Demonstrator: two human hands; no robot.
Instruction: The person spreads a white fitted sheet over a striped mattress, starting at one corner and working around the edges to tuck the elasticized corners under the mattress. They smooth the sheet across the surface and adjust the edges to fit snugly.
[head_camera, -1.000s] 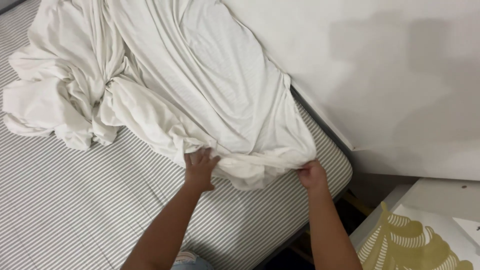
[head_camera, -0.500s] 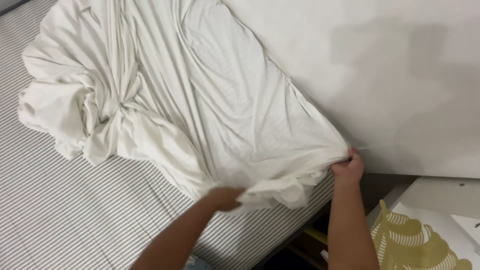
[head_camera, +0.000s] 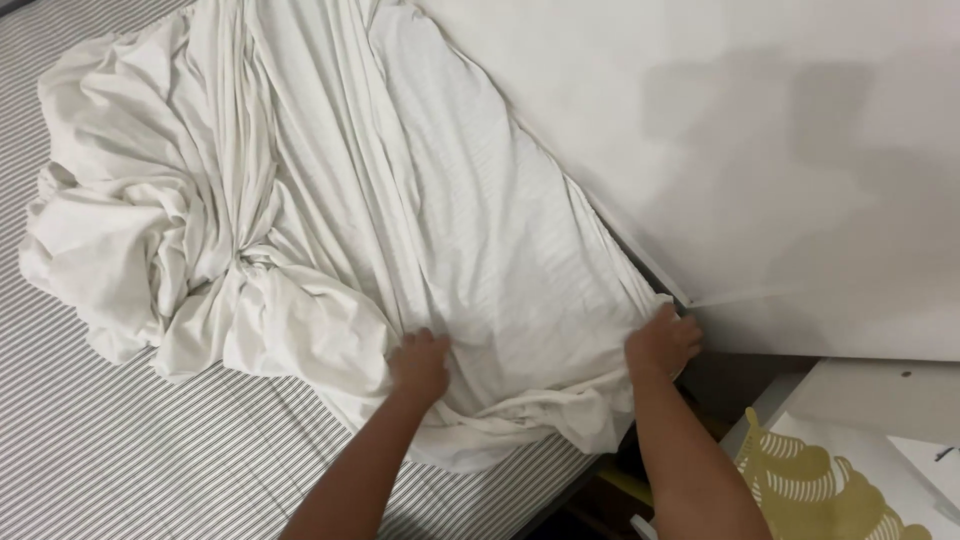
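White sheet on the striped mattress: left hand presses it flat, right hand grips its corner.

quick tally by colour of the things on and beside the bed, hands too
white: 2, the bedsheet and the wall
grey striped: 1, the mattress
yellow: 1, the slatted piece
hands: 2, left hand and right hand, both on the bedsheet
total: 6

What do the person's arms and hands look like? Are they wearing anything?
Both forearms are bare, with no sleeves in view. The left hand and right hand wear no gloves, and no rings, watch or bracelet show.
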